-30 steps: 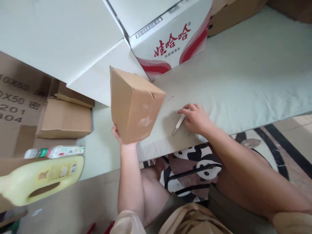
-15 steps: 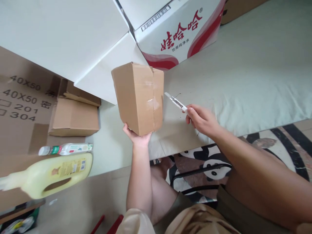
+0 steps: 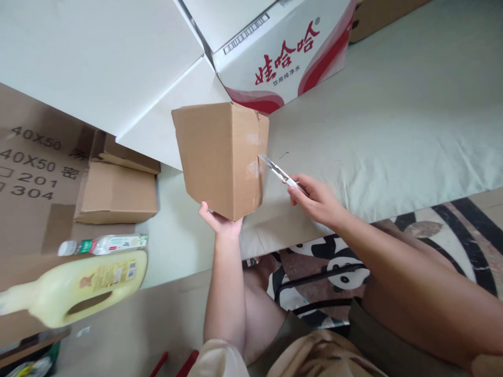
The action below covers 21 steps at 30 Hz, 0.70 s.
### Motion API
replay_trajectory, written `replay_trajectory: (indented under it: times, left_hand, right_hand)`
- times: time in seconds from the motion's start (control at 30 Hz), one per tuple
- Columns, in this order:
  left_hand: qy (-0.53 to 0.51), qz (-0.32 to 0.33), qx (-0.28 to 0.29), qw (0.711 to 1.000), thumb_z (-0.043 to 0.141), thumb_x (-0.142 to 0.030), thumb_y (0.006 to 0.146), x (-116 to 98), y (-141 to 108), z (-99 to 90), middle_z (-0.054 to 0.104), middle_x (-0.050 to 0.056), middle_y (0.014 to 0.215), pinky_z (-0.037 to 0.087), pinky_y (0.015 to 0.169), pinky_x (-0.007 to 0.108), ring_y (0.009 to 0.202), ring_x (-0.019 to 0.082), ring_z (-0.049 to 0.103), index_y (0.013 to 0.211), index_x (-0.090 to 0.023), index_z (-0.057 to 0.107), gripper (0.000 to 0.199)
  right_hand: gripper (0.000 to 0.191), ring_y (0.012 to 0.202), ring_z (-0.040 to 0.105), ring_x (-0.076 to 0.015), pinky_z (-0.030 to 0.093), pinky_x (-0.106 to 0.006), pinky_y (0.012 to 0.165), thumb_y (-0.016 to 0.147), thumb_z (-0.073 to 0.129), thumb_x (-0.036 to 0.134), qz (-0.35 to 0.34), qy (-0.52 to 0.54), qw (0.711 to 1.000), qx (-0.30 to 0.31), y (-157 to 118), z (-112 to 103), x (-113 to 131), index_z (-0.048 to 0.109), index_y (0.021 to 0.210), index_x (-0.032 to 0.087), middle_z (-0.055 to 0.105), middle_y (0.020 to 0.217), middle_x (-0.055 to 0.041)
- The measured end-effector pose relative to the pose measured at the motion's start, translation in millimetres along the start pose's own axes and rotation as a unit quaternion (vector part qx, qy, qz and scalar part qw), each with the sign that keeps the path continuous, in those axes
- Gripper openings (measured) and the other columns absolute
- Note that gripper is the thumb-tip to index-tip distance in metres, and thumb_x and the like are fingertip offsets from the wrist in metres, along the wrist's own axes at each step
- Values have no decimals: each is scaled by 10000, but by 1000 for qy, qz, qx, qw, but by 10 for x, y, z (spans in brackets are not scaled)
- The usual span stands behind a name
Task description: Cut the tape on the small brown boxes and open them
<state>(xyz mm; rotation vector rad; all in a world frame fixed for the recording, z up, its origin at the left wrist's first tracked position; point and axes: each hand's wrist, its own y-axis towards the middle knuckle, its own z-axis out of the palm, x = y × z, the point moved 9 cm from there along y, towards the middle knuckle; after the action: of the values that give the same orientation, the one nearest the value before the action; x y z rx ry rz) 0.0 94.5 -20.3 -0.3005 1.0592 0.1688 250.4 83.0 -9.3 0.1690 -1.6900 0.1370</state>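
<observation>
So the left hand (image 3: 220, 222) is cupped under the bottom corner of a small brown cardboard box (image 3: 220, 157), its grip closed on that corner and holding the box up, tilted, just above the pale green bench (image 3: 393, 115). The box is taped shut, with clear tape showing along the seam on the side that faces the right hand (image 3: 314, 199). That hand has a tight grip on a utility knife (image 3: 278, 171), fingers pinched round the handle, and the blade end points at the box and sits right at the taped side; it looks like it's touching the tape, but I can't tell if it's actually cut in. Everything else, relative to the brown box: right behind it is a big white carton (image 3: 275, 57) with red Chinese lettering and a red swoosh, its white flaps (image 3: 118, 57) folded open and spreading out behind and to the left of the box. Left of the box lies a smaller flattish cardboard box (image 3: 118, 191) on the bench, and further left a big sheet of cardboard (image 3: 31, 173) printed "40X50" and some numbers. Down and left of the box there's a small clear plastic bottle (image 3: 102, 244) lying on its side, and just below that a big pale yellow jug (image 3: 74, 288) with a handle, also lying down. Below the box are the person's knees and a panda-print rug (image 3: 334, 262) on the floor.
</observation>
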Motion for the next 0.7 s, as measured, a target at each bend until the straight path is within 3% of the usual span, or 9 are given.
replay_trajectory:
  times: [0.3,0.43,0.6,0.7]
  left_hand:
    - [-38,26,0,999,663,-612,729,9,25,53,689,88,1345,587,923,418,1283,348,627,1310,-297,660,662]
    - [-26,74,-28,997,621,-609,754,-46,13,44,678,80,1377,581,967,421,1337,345,596,1294,-296,668,626]
    - [-35,59,-81,994,596,-636,732,-33,34,-27,654,96,1395,592,874,415,1333,349,583,1266,-297,644,634]
    - [-75,44,-119,989,556,-683,737,-53,79,-171,646,124,1377,588,843,426,1306,352,594,1258,-292,610,653]
  right_hand:
    - [251,557,505,-147,372,-301,622,963,467,435,14,-54,998,18,-35,73,58,601,931,226,594,631,21]
    - [279,542,471,-142,344,-300,617,965,449,422,15,-106,994,32,-41,124,73,594,840,219,525,584,24]
    - [291,557,497,-148,343,-290,614,952,463,379,-12,-144,982,120,-68,250,96,688,984,196,580,626,9]
    - [359,599,548,-166,369,-291,618,967,462,413,-14,-153,982,113,-49,141,64,720,1072,188,649,678,-18]
